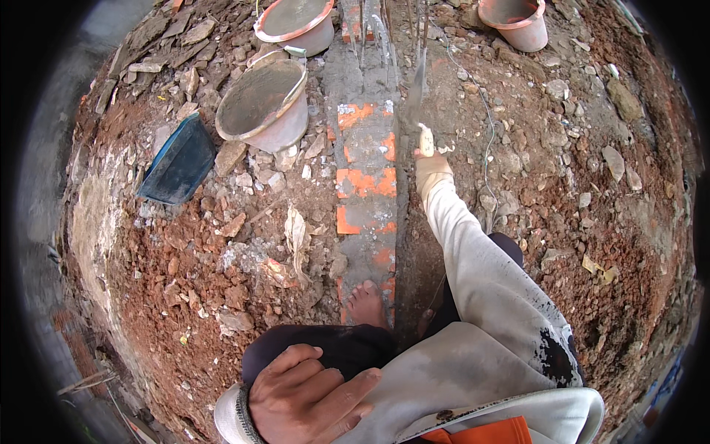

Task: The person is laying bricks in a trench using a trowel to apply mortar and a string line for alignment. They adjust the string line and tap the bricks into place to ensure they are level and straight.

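Note:
My right hand [432, 172], its fingers wrapped around a pale handle, holds a trowel [426, 140] just right of a low brick wall [364, 182]. The trowel's blade is blurred and points away from me, beside the wall's far part. Grey mortar [362, 148] covers much of the wall's top, with orange brick showing through in patches. Close to my body, over my bent knee, my left hand [310, 396] holds nothing and has its fingers loosely apart. One bare foot [367, 303] stands on the near end of the wall.
Left of the wall stand a mortar-filled bucket [294, 127], another bucket [314, 38] behind it and a tilted dark blue basin [177, 164]. A third bucket [526, 35] is at the far right. Upright steel bars [424, 33] rise at the wall's far end. Rubble surrounds a thin wire [484, 111].

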Available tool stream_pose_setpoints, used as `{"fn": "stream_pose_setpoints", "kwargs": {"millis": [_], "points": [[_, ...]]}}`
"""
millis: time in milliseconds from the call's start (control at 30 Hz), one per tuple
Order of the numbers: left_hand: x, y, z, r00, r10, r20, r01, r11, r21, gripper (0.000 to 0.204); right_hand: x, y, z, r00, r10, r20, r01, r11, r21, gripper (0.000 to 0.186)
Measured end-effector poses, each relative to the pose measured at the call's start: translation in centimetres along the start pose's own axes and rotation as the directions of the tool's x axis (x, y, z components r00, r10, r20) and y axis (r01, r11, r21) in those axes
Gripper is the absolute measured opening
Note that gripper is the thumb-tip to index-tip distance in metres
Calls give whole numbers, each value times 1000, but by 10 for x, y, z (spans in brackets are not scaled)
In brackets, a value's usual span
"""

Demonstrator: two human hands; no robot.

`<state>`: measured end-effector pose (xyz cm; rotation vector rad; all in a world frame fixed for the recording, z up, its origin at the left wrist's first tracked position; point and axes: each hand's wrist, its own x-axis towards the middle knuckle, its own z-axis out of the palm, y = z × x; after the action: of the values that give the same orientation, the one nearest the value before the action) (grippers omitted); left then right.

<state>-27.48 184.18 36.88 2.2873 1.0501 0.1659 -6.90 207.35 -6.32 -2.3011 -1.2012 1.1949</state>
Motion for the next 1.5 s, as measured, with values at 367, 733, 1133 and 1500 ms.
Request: {"fn": "stream_pose_setpoints", "kwargs": {"millis": [367,733,1133,1500], "points": [[-10,0,3,1000,4,-20,-4,1000,16,34,-49,-32,-12,971,-236,25,234,932,-278,39],[-13,9,6,995,35,-91,-34,999,9,33,-12,16,-47,996,-79,-47,67,973,-219,30],[-6,7,7,991,115,-64,-114,993,15,33,67,14,17,991,111,77,-135,831,540,41],[-12,9,8,996,70,-55,-68,997,38,33,-3,-28,-5,995,-100,-4,87,844,530,36]]}}
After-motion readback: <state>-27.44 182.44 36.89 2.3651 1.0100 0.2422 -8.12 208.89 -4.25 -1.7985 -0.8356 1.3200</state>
